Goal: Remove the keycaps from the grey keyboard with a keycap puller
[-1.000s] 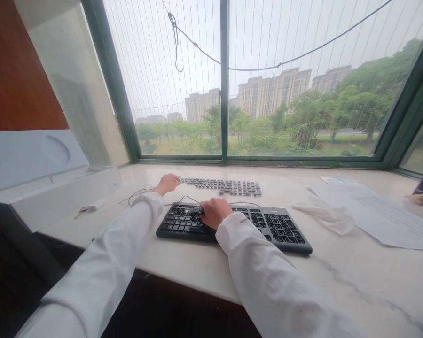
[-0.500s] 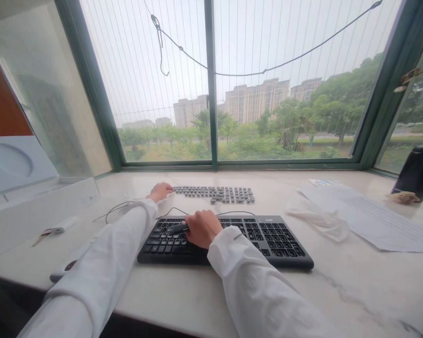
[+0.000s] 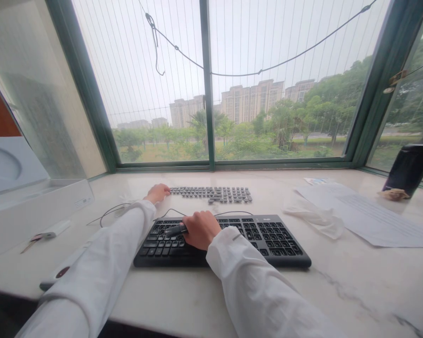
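The right hand (image 3: 200,228) rests on the black keyboard (image 3: 268,237), fingers closed around a dark pen-like tool (image 3: 176,230), while the left hand (image 3: 157,193) touches the 9 o'clock end of the row of loose keycaps (image 3: 211,193), fingers curled (whether pinching one, I cannot tell). This looks like keycap work mid-way, and seating a cap would call for careful alignment. The pale marble sill (image 3: 204,291) lies beneath a green-framed window (image 3: 206,94), with papers (image 3: 370,213) at 2 o'clock.

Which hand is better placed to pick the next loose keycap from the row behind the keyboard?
Left. The left hand rests at the end of the loose keycaps, while the right hand is closed on a dark tool over the keyboard.
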### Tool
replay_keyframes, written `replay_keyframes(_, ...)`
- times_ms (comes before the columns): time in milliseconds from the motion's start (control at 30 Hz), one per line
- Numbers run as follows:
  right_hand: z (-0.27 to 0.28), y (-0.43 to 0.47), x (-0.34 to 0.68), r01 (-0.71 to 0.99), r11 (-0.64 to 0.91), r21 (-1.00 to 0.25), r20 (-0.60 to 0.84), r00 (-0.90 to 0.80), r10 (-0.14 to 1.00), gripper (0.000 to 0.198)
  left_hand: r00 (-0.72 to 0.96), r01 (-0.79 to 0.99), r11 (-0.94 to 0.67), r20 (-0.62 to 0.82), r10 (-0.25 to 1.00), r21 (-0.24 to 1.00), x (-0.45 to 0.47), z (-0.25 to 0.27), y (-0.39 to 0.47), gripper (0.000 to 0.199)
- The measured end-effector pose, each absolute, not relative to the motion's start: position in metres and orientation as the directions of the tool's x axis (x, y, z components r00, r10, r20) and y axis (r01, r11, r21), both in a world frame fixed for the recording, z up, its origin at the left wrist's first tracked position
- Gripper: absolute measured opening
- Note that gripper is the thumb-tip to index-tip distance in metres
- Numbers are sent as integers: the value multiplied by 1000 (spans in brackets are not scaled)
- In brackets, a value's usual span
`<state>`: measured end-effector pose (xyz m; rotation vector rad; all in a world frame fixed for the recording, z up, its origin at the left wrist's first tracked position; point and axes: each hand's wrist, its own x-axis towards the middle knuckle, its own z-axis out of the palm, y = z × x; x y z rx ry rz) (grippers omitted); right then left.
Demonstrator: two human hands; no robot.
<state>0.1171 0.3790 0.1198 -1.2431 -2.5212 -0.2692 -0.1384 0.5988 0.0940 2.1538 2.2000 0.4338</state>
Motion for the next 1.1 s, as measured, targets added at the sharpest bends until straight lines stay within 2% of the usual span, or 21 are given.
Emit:
replay_keyframes(700,123,376,117,814,580,33,321,-558,765,25,-17,993,-7,204,979,117,-138,100,606,25)
replay_keyframes(933,123,375,117,815,579,25,311,-557,770,25,31,998,-45,239,970,50,-139,102,608,22)
replay_keyframes(1100,122,376,117,817,576,24,311,-553,773,25,75,997,-65,298,952,-44,-139,111,612,25)
